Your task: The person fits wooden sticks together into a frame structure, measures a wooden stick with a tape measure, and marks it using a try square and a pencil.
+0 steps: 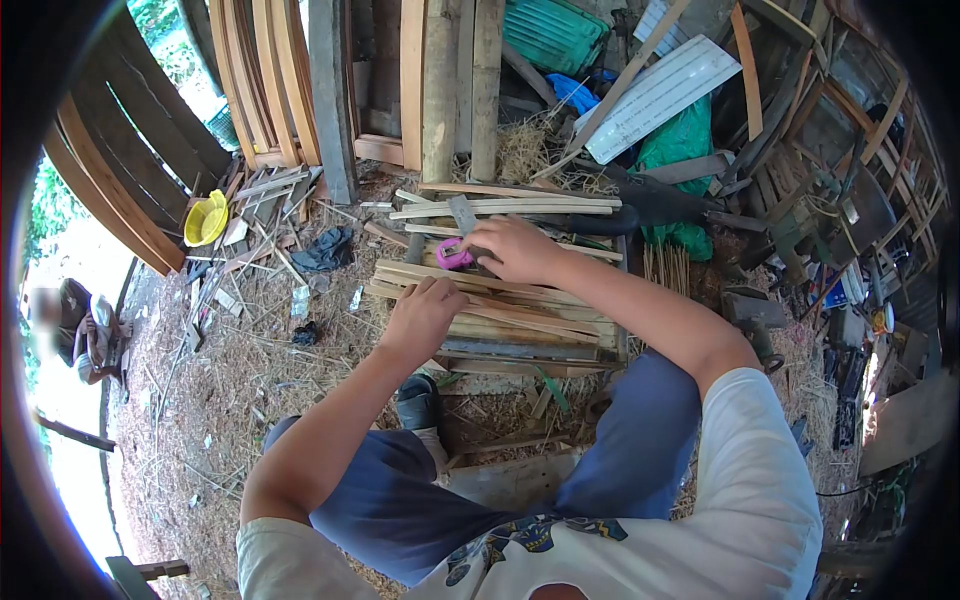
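My left hand (428, 312) lies over the left ends of several thin wooden strips (540, 315), its fingers curled down on one of them. Just beyond it, my right hand (515, 250) has its fingers closed at the edge of a small round pink object (455, 254), whose exact kind I cannot make out. A flat grey piece (462, 214) sticks out beyond the right fingers. More pale strips (520, 207) lie across the far side of the low wooden bench (480, 366). My fingers hide part of the pink object and the strip ends.
Wood shavings cover the ground (215, 400). A yellow plastic container (206, 219) and a black plastic bag (323, 249) lie to the left. Long boards (270, 80) lean at the back. A green sack (680, 165) and piled scrap stand right. Another person (90, 330) is at far left.
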### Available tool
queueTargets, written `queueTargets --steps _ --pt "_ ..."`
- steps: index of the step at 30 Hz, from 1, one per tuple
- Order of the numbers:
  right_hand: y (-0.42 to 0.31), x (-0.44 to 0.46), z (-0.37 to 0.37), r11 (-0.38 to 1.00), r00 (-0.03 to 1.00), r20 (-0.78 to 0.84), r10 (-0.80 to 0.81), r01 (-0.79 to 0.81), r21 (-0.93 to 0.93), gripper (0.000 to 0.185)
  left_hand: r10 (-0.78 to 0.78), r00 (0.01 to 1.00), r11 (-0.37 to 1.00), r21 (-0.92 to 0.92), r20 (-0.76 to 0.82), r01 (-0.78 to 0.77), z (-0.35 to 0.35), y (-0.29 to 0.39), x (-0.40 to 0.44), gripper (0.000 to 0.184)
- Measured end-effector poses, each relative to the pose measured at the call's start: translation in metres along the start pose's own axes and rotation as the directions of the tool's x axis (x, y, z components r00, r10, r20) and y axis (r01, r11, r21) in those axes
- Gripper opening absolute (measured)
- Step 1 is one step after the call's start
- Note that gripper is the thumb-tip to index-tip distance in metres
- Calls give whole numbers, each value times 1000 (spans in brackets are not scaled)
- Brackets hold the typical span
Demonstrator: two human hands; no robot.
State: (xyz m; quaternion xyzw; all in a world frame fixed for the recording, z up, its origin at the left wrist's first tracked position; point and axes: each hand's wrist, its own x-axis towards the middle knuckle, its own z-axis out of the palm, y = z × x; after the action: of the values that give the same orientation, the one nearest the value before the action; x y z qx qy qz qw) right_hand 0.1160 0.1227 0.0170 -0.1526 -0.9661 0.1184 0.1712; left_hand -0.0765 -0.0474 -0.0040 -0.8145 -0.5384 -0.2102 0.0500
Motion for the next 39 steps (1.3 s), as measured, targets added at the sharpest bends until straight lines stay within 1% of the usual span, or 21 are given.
queueTargets --steps 4,7,10,13,16,19,22,25,28,29,31,34,35,38,39 --pt "1 23 6 1000 997 65 -28 29 -10 41 1 1000 1000 -1 -3 -1 0 -3 -1 22" --pt "5 37 15 996 992 110 -53 60 -67 47 4 1000 1000 -16 -7 -4 -1 -6 -3 23" --pt "2 45 13 991 983 181 -42 65 -121 54 14 1000 999 -34 -15 -14 -2 -7 -6 24" --pt "-6 48 9 984 968 253 6 39 -172 58 23 1000 999 -45 -21 -24 -4 -10 -8 23" --pt "-2 47 18 988 983 186 11 19 -155 60 22 1000 998 -60 -19 -23 -3 -11 -10 23" --pt "-1 47 22 988 990 142 -26 48 -150 59 27 999 997 -68 -24 -29 -2 -12 -6 22" --pt "-2 46 24 997 996 87 -12 18 -71 58 39 999 996 -74 -35 -41 0 -14 -5 21" --pt "-3 47 25 999 998 49 47 -47 12 58 31 999 996 -79 -19 -33 0 -15 -5 21" --pt "-2 48 26 996 996 -75 50 -44 80 57 28 1000 996 -81 0 -28 -2 -14 -4 19" --pt "-2 49 27 976 989 -129 74 -45 215 56 30 1000 996 -82 3 -29 -3 -14 -3 19" --pt "-2 48 26 886 964 -224 147 -27 464 54 53 999 996 -79 13 -52 -3 -12 1 19" --pt "-8 38 9 682 931 -176 320 -97 725 50 83 996 994 -78 10 -82 -7 -5 11 19" --pt "-13 32 -2 547 917 -82 390 -159 822 44 93 996 993 -80 7 -92 -9 -1 14 19" --pt "-14 12 -28 381 855 -129 502 -85 921 38 130 991 985 -110 -3 -130 -6 3 21 19" --pt "-18 1 -43 411 830 -92 550 -172 895 31 132 991 985 -115 11 -130 -4 4 22 18"
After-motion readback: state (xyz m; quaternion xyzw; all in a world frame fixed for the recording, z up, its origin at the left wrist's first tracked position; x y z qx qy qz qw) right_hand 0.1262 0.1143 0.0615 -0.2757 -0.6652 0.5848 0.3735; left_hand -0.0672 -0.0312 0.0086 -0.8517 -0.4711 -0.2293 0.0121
